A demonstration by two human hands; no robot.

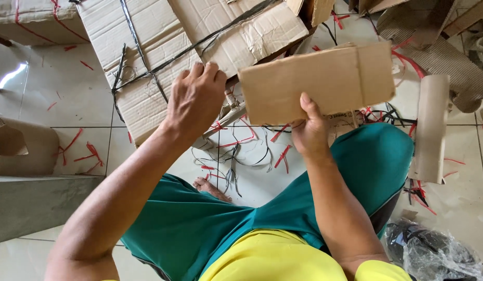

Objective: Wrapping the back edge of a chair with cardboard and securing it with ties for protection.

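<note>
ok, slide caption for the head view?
Right hand holds a flat cardboard piece; left hand rests on a strapped carton.

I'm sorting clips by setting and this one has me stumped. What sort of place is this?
Probably an informal packing or sorting spot on a tiled floor, perhaps in a home. The person sits on the floor among strapped cardboard boxes, with red strap scraps scattered about, right hand holding a flat cardboard piece.

Flat brown cardboard piece [317, 83] held up above the knees, tilted slightly, one fold line visible; big worn carton [189, 47] lying on the tiled floor, bound with black straps.
</note>
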